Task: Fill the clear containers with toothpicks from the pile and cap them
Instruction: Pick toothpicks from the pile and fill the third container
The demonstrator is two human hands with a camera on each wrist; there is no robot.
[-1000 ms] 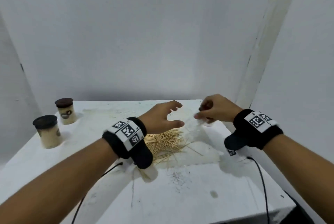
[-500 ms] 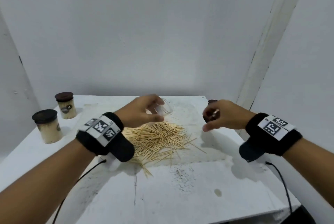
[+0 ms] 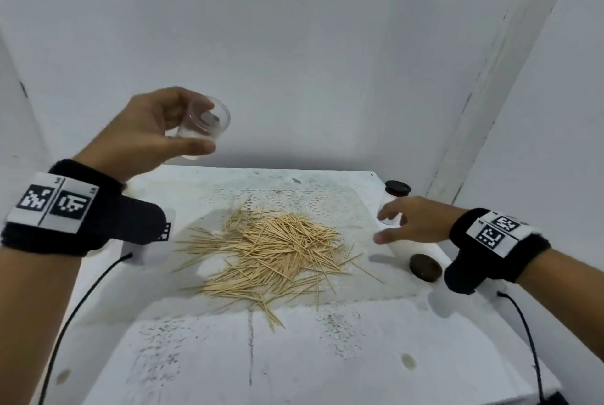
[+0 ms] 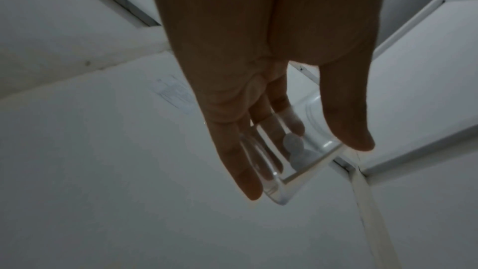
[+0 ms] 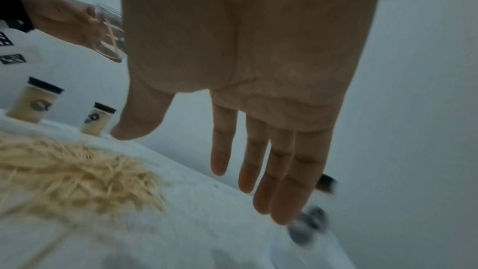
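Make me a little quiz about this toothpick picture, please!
1. True or false: the left hand holds a clear container up above the table.
2. Where does the loose dark cap lie? A: stuck on the wall. B: on the table by the right hand. C: in the left hand.
3. Fill in: the toothpick pile lies ___ the two hands.

Key: 1 true; 2 B; 3 between.
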